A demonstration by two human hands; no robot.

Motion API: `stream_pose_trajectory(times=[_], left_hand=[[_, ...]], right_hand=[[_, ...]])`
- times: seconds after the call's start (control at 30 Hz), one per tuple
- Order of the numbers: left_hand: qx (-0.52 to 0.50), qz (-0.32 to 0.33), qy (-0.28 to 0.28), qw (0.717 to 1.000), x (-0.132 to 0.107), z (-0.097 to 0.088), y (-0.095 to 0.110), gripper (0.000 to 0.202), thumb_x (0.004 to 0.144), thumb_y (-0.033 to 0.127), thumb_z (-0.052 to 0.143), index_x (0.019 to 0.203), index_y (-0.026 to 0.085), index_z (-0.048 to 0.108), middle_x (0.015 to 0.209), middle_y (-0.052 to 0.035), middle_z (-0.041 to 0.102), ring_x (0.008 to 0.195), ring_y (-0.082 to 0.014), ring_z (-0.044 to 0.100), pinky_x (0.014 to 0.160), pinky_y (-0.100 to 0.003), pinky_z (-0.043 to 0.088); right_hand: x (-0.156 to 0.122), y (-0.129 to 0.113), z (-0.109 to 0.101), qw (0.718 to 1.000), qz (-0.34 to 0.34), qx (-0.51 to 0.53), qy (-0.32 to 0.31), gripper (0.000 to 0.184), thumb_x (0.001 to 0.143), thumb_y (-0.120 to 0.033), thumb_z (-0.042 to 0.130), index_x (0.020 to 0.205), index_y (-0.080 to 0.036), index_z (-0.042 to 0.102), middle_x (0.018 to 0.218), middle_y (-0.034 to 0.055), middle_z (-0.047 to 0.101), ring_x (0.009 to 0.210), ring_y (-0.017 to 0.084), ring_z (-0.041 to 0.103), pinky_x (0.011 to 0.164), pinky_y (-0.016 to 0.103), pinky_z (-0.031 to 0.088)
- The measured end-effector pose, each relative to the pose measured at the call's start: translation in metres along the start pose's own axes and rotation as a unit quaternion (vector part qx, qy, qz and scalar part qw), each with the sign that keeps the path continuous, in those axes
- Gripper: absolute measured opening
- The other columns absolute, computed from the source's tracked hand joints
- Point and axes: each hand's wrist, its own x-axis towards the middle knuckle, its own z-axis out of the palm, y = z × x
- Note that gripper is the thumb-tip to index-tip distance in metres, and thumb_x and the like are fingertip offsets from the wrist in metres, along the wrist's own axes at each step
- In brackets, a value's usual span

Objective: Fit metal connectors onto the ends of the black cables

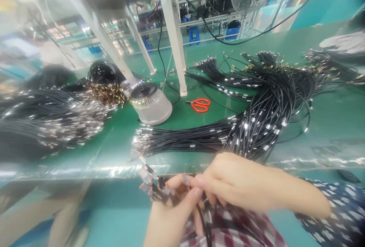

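My left hand (173,212) is closed around a bunch of thin black cables (207,224), below the table's front edge. Their blurred ends with small silvery tips (149,180) stick out to the left of it. My right hand (236,178) is closed in a pinch and meets the left thumb and fingers. A small silvery tag (186,179) shows at the fingertips, seemingly on the end of one cable. Just beyond my hands, a large bundle of black cables (182,138) with silvery bands lies across the green table (222,112).
Red-handled scissors (200,105) lie near a white post (173,37). Left of them stands a whitish round device (155,108) with a dark top. More cable heaps (42,121) cover the left side. A black cord (236,43) hangs across the back.
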Motion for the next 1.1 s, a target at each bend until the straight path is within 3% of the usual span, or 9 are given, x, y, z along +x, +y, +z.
stream_pose_trajectory(times=[0.17,0.3,0.33,0.43,0.57,0.63,0.87,1.1], left_hand=[[-0.04,-0.015,0.01,0.999,-0.003,0.001,0.001,0.014,0.079,0.025,0.068,0.073,0.014,0.061,0.057,0.0001,0.065,0.03,-0.0065,0.053,0.037,-0.015,0.032],[-0.053,-0.029,0.018,0.998,-0.002,-0.001,-0.001,0.013,0.078,0.025,0.069,0.075,0.015,0.062,0.054,0.0013,0.063,0.03,-0.0076,0.054,0.035,-0.015,0.031],[-0.056,-0.028,0.02,0.998,-0.001,-0.001,-0.001,0.014,0.077,0.026,0.07,0.075,0.015,0.062,0.054,0.0018,0.062,0.03,-0.0077,0.054,0.034,-0.015,0.031],[-0.059,-0.026,0.026,0.998,-0.002,-0.002,-0.001,0.014,0.077,0.025,0.071,0.075,0.015,0.063,0.056,0.0018,0.063,0.03,-0.007,0.052,0.035,-0.016,0.034],[-0.066,-0.012,0.02,0.998,-0.004,0.0,0.003,0.022,0.082,0.023,0.066,0.101,0.014,0.064,0.063,-0.0001,0.066,0.039,-0.0096,0.059,0.046,-0.02,0.043],[-0.074,-0.01,0.004,0.997,-0.005,0.001,0.005,0.03,0.084,0.022,0.062,0.113,0.014,0.057,0.065,-0.0006,0.067,0.042,-0.0106,0.06,0.049,-0.021,0.044],[-0.064,0.004,-0.01,0.998,-0.008,0.005,0.004,0.037,0.087,0.018,0.058,0.117,0.024,0.038,0.066,0.0016,0.069,0.034,-0.0112,0.058,0.041,-0.02,0.04],[-0.057,0.024,0.003,0.998,-0.008,0.007,-0.003,0.036,0.086,0.018,0.06,0.121,0.017,0.05,0.062,0.0013,0.069,0.03,-0.0083,0.054,0.05,-0.028,0.051]], right_hand=[[0.002,0.022,0.014,0.982,0.116,0.144,0.043,0.057,0.095,-0.06,0.029,0.074,-0.016,0.058,0.057,0.0017,0.065,0.043,0.012,0.056,0.047,0.023,0.041],[-0.002,0.026,0.03,0.948,0.086,0.269,0.148,0.027,0.085,-0.042,0.062,0.101,-0.02,0.061,0.091,0.0032,0.071,0.073,0.015,0.066,0.061,0.023,0.046],[-0.003,0.024,0.034,0.941,0.082,0.283,0.169,0.029,0.079,-0.033,0.07,0.103,-0.021,0.061,0.096,0.0025,0.071,0.081,0.016,0.066,0.064,0.023,0.046],[-0.008,0.018,0.043,0.922,0.095,0.304,0.218,0.025,0.072,-0.015,0.073,0.092,-0.021,0.059,0.085,-0.0009,0.072,0.076,0.014,0.065,0.058,0.022,0.041],[-0.01,0.023,0.042,0.893,0.115,0.322,0.292,0.017,0.074,-0.013,0.069,0.079,-0.02,0.054,0.072,-0.0031,0.067,0.066,0.012,0.061,0.056,0.023,0.038],[-0.011,0.027,0.039,0.882,0.113,0.349,0.295,0.019,0.073,-0.017,0.072,0.082,-0.02,0.054,0.075,-0.0023,0.068,0.069,0.013,0.061,0.058,0.023,0.04],[-0.001,0.015,0.04,0.874,0.11,0.419,0.221,0.021,0.071,-0.014,0.072,0.082,-0.018,0.054,0.069,-0.004,0.066,0.063,0.009,0.057,0.059,0.021,0.041],[0.002,0.009,0.039,0.881,0.114,0.41,0.209,0.022,0.07,-0.01,0.071,0.08,-0.017,0.053,0.067,-0.0053,0.064,0.059,0.008,0.054,0.055,0.02,0.036]])
